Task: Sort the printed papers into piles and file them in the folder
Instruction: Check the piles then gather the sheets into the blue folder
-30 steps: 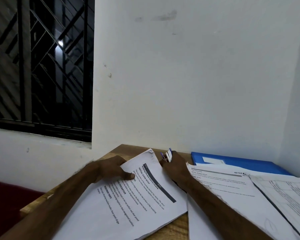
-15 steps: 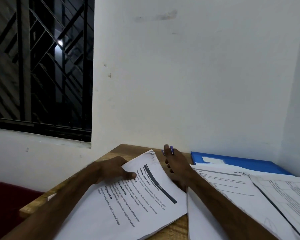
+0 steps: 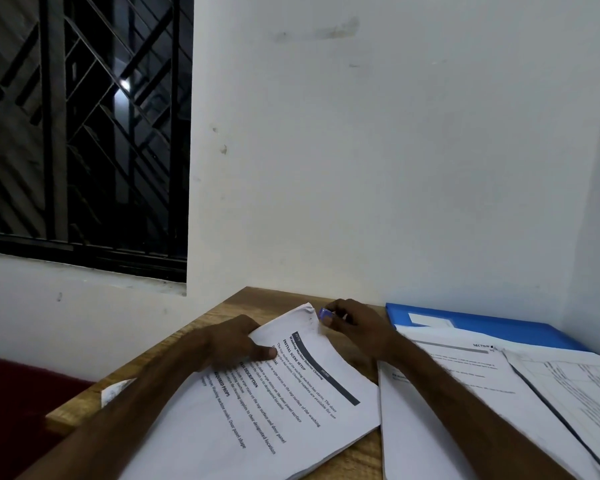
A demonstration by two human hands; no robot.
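Head view: the right hand [image 3: 357, 325] has a tight grip, pinching a small blue thing [image 3: 325, 315] at the top corner of the paper stack [image 3: 291, 403]. The left hand [image 3: 236, 344] holds the stack's edge, thumb on top. More papers [image 3: 465, 379] lie beside it on the worktop [image 3: 246, 301]. The blue folder [image 3: 499, 329] lies flat behind them. I think there are some piles now, but nothing is filed yet.

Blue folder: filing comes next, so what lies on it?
White printed sheets overlap the near edge of the blue plastic folder; its far strip and white label show. The rest is hidden.
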